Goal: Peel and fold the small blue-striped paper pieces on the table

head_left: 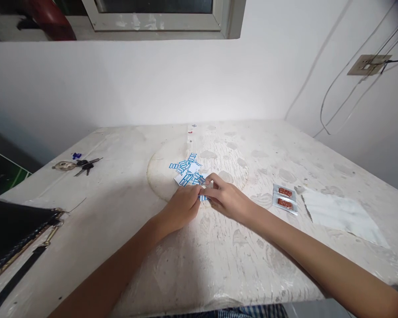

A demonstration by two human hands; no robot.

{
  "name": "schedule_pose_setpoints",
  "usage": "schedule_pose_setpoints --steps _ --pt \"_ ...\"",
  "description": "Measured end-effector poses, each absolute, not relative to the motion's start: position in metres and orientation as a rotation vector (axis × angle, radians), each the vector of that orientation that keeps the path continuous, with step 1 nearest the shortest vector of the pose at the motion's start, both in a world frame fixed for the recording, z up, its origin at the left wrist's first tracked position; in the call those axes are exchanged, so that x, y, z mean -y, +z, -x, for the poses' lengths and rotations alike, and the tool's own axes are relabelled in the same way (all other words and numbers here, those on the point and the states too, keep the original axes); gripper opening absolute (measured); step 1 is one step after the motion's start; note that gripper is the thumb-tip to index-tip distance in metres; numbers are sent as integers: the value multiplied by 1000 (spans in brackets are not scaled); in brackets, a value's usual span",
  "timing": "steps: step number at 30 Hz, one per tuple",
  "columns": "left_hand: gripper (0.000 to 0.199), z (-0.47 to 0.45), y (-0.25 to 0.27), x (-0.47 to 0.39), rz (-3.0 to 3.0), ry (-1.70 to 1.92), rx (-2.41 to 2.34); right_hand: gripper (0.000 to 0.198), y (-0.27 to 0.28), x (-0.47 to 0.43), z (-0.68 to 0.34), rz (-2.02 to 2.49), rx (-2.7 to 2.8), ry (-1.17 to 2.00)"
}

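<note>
Before me on the table is a heap of small white paper pieces [185,173] printed with blue rectangular outlines. My left hand [185,203] is closed at the near edge of the heap, its thumb pressed toward the right hand. My right hand [228,198] meets it there, fingers bent in a pinch. Between and just below the fingertips shows a bit of blue-and-white printed paper [204,198], gripped by both hands. Much of this paper is hidden by the fingers.
Keys [85,166] lie at the left, near a black bag [16,234] with a strap. At the right are a blister pack [285,198] with two reddish-brown pieces and a white cloth [341,214]. A white wall [185,84] bounds the table [245,265] at the back.
</note>
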State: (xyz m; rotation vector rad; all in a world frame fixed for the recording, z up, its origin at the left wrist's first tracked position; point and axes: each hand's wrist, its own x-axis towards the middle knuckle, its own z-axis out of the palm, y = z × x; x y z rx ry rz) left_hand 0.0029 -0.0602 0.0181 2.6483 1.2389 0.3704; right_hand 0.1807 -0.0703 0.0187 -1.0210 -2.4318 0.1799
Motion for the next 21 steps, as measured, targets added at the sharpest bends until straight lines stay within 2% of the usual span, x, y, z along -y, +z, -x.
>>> schedule_pose_setpoints --steps 5,9,17,21 --pt "13 -3 19 60 -2647 359 -1263 27 15 68 -178 1084 2439 39" --pt "12 -4 19 62 -2696 357 -1276 19 16 69 -176 1132 2439 85" --pt "16 -7 15 63 -2746 427 -1348 28 17 67 -183 1208 2322 405" --pt "15 -9 16 64 -2751 445 -1381 19 13 62 -184 1096 2228 603"
